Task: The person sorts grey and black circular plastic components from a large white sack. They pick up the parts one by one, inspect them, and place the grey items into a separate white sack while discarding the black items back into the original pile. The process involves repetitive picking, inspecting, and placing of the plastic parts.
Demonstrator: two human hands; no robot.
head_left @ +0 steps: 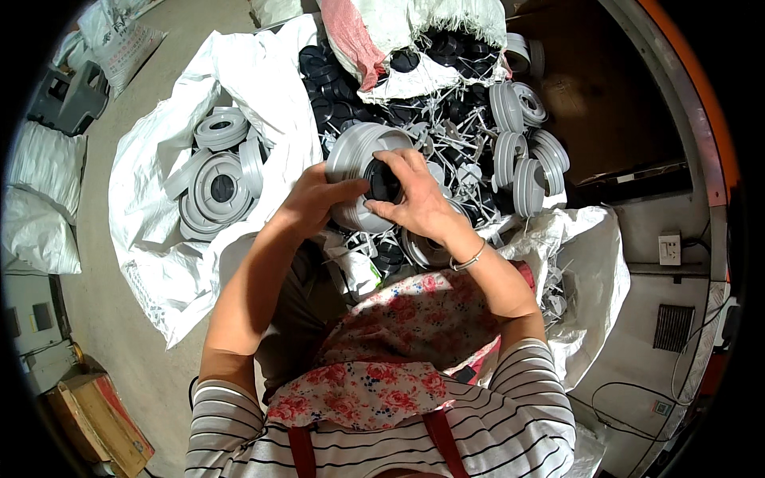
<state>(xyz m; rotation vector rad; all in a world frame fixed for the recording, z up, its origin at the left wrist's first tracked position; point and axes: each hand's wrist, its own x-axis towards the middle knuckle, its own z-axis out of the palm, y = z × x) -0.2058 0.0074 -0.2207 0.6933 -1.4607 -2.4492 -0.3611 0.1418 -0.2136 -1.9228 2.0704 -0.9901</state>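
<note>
A large white sack (267,76) gapes open on the floor (103,207) at left, with grey ringed parts (219,187) inside. A person in a striped shirt (494,422) and floral apron (422,315) faces a broad heap (466,147) of black discs and grey stalked pieces. A smaller white sack (602,255) stands open at right; just beyond it, grey rings (510,163) cluster at the heap's edge. In the middle, above the near part of the heap, both hands hold a wide grey ring (351,151). The left hand (315,195) grips its left side, thumb reaching inward. The right hand (418,199) curls over its right side, pinching a round black piece (382,183) at its centre. A thin bracelet (468,256) circles the right wrist.
</note>
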